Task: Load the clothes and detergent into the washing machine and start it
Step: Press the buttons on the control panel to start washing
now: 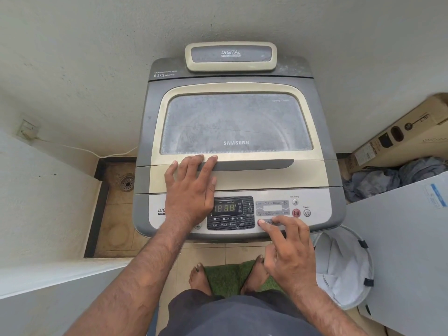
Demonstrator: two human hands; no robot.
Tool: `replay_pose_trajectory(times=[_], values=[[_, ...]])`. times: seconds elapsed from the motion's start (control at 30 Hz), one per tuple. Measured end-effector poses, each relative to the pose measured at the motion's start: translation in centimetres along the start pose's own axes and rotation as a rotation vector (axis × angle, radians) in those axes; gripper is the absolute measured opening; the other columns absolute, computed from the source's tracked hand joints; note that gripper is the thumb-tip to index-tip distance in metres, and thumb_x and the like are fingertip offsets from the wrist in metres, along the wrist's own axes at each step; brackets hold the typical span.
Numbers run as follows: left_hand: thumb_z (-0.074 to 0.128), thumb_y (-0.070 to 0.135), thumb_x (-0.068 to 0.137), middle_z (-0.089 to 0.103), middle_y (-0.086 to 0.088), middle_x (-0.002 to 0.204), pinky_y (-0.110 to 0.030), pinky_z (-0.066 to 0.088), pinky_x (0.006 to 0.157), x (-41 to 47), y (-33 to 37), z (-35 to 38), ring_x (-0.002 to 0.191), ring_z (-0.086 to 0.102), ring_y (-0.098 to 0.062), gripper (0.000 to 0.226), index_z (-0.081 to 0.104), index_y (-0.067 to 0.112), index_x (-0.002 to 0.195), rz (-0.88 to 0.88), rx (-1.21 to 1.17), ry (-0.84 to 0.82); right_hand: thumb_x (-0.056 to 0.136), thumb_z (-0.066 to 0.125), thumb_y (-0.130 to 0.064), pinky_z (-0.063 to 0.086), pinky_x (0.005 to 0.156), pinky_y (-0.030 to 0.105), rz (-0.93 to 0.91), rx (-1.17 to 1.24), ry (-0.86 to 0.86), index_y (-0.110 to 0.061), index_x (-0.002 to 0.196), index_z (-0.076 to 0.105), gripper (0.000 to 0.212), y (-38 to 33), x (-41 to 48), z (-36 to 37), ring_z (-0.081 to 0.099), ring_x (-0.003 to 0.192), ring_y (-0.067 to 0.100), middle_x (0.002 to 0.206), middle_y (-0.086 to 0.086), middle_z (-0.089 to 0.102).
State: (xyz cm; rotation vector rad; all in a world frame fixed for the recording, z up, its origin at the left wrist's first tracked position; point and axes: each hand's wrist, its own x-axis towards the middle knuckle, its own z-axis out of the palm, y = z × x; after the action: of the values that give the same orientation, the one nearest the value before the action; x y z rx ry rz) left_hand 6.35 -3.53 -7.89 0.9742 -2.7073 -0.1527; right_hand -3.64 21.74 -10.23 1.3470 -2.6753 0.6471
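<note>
Index fingertip (262, 223) of the right hand (289, 251) presses the program button (272, 222) at the front edge of the washing machine (322, 141), other fingers loosely curled round nothing, the red start button (296, 212) just right and rearward; the left hand (191, 190) lies flat on the closed lid (236, 122).

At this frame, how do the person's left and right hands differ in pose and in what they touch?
The left hand lies flat, fingers spread; the right hand points one finger, the others curled. The left hand rests on the closed lid by its dark handle; the right hand presses the program button on the control panel. Both touch the washing machine, holding nothing.
</note>
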Motion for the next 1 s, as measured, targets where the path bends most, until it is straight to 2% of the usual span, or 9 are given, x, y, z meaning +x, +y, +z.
replay_pose_trajectory(times=[0.27, 0.53, 0.83, 1.0], values=[[0.046, 0.037, 0.1, 0.05, -0.001, 0.141, -0.05, 0.023, 0.119, 0.0, 0.04, -0.04, 0.135, 0.046, -0.025, 0.053, 0.045, 0.027, 0.152, 0.002, 0.004, 0.002, 0.074, 0.047, -0.009, 0.056, 0.075, 0.045, -0.023, -0.041, -0.009, -0.016, 0.115, 0.078, 0.051, 0.07, 0.03, 0.45, 0.051, 0.116, 0.035, 0.119, 0.011, 0.063], [0.046, 0.037, 0.099, 0.05, -0.001, 0.142, -0.051, 0.023, 0.12, 0.02, 0.07, -0.04, 0.136, 0.046, -0.026, 0.053, 0.045, 0.027, 0.152, 0.001, 0.006, -0.006, 0.073, 0.047, -0.007, 0.057, 0.084, 0.047, -0.036, -0.015, -0.009, -0.015, 0.117, 0.077, 0.054, 0.33, -0.05, 0.24, 0.052, 0.117, 0.036, 0.12, 0.012, 0.064], [0.044, 0.038, 0.1, 0.05, -0.001, 0.142, -0.051, 0.024, 0.12, 0.02, 0.06, -0.15, 0.136, 0.046, -0.025, 0.054, 0.044, 0.027, 0.153, -0.002, -0.005, -0.015, 0.074, 0.046, -0.009, 0.053, 0.092, 0.044, -0.029, 0.0, 0.017, -0.015, 0.115, 0.079, 0.052, 0.17, 0.11, 0.01, 0.052, 0.115, 0.035, 0.116, 0.01, 0.066], [0.04, 0.039, 0.1, 0.049, -0.001, 0.143, -0.052, 0.024, 0.12, 0.03, -0.01, -0.14, 0.136, 0.045, -0.025, 0.054, 0.043, 0.027, 0.153, -0.005, -0.001, -0.028, 0.076, 0.045, -0.009, 0.057, 0.09, 0.047, -0.025, 0.002, 0.01, -0.015, 0.115, 0.079, 0.053, -0.01, 0.2, -0.09, 0.051, 0.115, 0.035, 0.116, 0.01, 0.065]])
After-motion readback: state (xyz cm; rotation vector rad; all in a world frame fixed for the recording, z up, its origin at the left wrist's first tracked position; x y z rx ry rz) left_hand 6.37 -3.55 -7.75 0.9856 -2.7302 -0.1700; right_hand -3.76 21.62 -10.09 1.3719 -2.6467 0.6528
